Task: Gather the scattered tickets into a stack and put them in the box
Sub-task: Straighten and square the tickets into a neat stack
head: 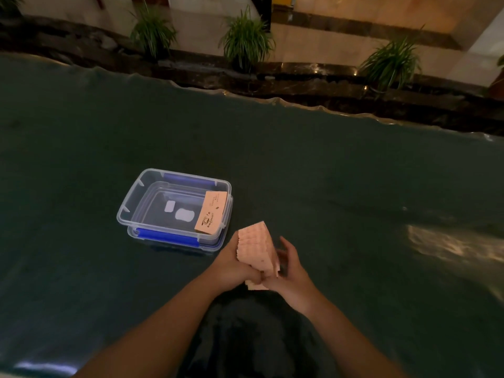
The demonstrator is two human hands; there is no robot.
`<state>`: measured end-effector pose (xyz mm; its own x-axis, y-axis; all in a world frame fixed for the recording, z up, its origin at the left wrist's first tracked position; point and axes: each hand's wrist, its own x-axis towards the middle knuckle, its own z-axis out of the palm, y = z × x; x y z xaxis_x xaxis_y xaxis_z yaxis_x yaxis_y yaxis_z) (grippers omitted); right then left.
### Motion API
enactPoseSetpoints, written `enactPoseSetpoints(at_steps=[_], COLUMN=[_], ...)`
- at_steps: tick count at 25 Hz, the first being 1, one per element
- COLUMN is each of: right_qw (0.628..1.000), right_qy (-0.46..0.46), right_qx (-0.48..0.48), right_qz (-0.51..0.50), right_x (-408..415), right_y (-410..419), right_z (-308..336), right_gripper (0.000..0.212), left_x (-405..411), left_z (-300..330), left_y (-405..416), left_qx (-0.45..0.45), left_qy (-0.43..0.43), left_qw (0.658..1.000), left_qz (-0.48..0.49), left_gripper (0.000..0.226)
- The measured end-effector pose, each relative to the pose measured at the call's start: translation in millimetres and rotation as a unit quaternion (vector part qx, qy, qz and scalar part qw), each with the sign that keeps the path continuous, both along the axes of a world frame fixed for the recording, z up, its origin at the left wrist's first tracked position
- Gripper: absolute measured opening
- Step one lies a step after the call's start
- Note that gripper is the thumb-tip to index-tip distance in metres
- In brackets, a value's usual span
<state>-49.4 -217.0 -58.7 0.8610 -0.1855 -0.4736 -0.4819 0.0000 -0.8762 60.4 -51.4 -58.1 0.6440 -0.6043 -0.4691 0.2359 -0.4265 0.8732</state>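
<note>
A thick stack of pink tickets [255, 245] stands on edge between both hands, just right of the box's near right corner. My left hand [231, 264] grips the stack's left side and bottom. My right hand [289, 271] presses against its right side, fingers curled round the lower end. The clear plastic box [131, 205] with blue clip handles sits open on the table. One pink ticket [211, 212] leans inside against the box's right wall.
The dark green table top [341, 186] stretches wide on all sides, its far edge rippled. Beyond it lie a dark stone ledge and several potted green plants [245, 42]. A bright glare patch [450, 241] marks the table at the right.
</note>
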Motion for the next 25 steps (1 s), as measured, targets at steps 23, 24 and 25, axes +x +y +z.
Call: enactPoseSetpoints(at_steps=[23,24,25], right_qw=[0.971,0.965,0.959], right_qy=[0.011,0.025,0.035], right_qx=[-0.233,-0.251,-0.266], right_qz=[0.062,0.079,0.096], right_x=[-12.9,-12.5,-12.0], right_y=[-41.4,-42.8,-44.2], right_z=[-28.5,-34.0,-38.6], right_gripper=[0.119,0.122,0.126], left_x=[11.6,11.2,11.0], left_z=[-40.4,-43.6,-45.9], left_y=[-5.6,-4.4,-2.8], left_qx=[0.135,0.149,0.163], left_qy=[-0.213,-0.217,-0.219], left_qw=[0.966,0.962,0.959], left_qz=[-0.058,-0.071,-0.083], left_gripper=[0.109,0.115,0.123])
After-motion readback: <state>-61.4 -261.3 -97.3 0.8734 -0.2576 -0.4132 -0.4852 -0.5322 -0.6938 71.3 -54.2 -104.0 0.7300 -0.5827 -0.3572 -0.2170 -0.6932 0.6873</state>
